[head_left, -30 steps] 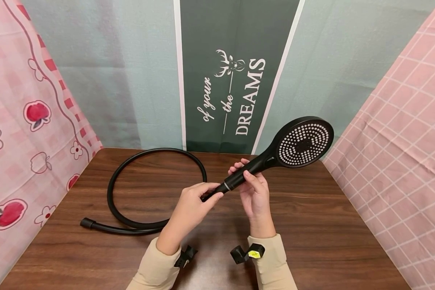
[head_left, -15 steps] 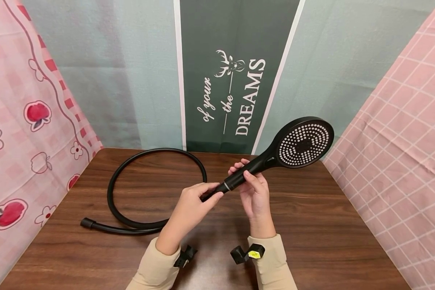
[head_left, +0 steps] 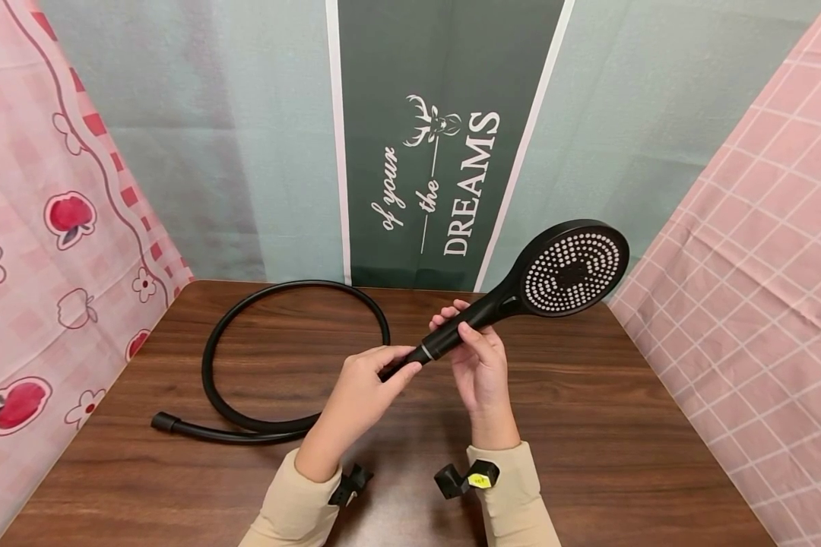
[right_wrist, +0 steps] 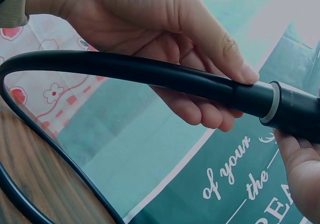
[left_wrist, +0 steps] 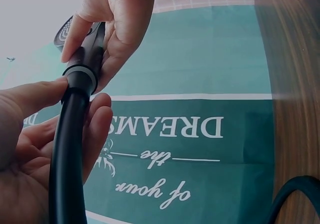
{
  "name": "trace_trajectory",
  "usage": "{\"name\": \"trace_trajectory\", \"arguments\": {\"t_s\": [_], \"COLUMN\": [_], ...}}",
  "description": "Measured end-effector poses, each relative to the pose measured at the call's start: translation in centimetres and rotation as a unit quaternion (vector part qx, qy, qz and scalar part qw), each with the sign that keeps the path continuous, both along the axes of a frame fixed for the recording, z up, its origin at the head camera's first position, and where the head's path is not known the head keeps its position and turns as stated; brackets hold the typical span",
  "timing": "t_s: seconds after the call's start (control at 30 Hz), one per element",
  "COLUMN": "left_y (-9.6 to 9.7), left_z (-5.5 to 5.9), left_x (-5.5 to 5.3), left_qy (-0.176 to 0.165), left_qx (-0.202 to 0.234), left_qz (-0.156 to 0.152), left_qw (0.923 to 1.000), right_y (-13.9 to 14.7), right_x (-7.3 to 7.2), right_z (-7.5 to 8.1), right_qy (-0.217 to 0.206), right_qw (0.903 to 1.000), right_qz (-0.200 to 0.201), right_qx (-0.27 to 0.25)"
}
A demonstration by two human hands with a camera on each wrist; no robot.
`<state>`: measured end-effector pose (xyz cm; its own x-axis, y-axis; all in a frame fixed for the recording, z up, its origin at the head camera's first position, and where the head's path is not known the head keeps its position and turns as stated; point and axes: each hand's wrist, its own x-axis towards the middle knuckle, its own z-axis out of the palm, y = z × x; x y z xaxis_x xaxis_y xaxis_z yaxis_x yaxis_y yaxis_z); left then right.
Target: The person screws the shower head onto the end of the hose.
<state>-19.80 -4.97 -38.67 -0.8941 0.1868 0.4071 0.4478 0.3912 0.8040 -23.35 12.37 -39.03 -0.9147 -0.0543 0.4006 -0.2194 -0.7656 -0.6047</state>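
Note:
A black handheld shower head [head_left: 575, 272] with a round face of pale nozzles is held tilted above the table, face up and to the right. My right hand [head_left: 480, 372] grips its handle [head_left: 475, 317], thumb on the near side. At the handle's lower end, my left hand [head_left: 364, 391] pinches the end fitting of a black hose [right_wrist: 150, 69] between thumb and fingers. The fitting meets the handle, with a pale ring [right_wrist: 272, 103] showing at the joint. How deep the fitting sits inside is hidden.
The hose loops over the left half of the brown wooden table [head_left: 588, 425]; its free end connector [head_left: 166, 421] lies at the left. Fabric hangings surround the table: a green one [head_left: 445, 45] with white lettering behind, pink ones [head_left: 759, 304] at the sides.

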Motion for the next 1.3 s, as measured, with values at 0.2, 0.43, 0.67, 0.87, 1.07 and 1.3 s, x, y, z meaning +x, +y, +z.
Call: {"name": "trace_trajectory", "arguments": {"t_s": [0.2,0.43,0.67,0.87,1.07,1.3], "left_y": [0.05,0.06,0.05,0.03,-0.03,-0.21], "left_z": [0.18,0.14,0.15,0.08,0.12,0.11], "left_x": [0.11,0.09,0.11,0.11,0.09,0.08], "left_qy": [0.001,0.010,0.022,0.028,0.020,-0.002], "left_qx": [-0.005,-0.006,-0.005,-0.008,-0.004,0.000], "left_qz": [0.002,0.004,0.003,0.006,0.006,-0.004], "left_qw": [1.0000,0.9999,0.9997,0.9996,0.9998,1.0000], "right_y": [0.00,-0.01,0.00,-0.03,-0.09,-0.11], "right_x": [-0.02,-0.01,0.01,0.03,0.02,0.02], "right_z": [-0.03,-0.04,-0.08,-0.09,-0.05,0.03], "right_qy": [0.004,0.003,0.001,0.003,0.005,0.000], "right_qw": [1.0000,1.0000,1.0000,1.0000,1.0000,1.0000], "right_qz": [0.002,0.001,-0.003,-0.003,0.001,-0.004], "right_qx": [-0.001,-0.001,0.002,0.004,0.004,0.001]}}
